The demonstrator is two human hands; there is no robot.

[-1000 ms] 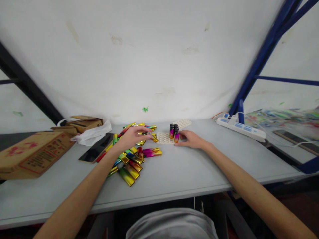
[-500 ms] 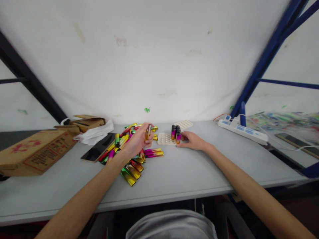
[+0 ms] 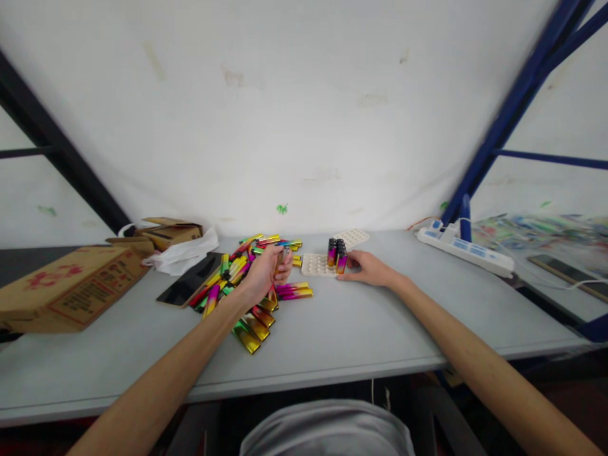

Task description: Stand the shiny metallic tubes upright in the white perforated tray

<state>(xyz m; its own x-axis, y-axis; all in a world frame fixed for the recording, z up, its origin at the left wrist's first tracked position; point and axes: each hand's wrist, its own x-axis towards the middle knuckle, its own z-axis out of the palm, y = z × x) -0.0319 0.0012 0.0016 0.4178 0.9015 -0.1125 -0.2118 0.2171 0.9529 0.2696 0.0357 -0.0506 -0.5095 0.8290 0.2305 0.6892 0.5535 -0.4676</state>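
Several dark-topped lighters stand upright at the right end of a pale, pocketed tray on the grey tabletop; a second tray lies behind. The left hand, by a heap of loose metallic lighters, has its fingers closed around a single lighter, partly hidden by the grip. The right hand rests at the first tray's right end, thumb and forefinger slightly apart; whether they grip anything cannot be told. Farther left lie a white plastic bag and a cardboard box.
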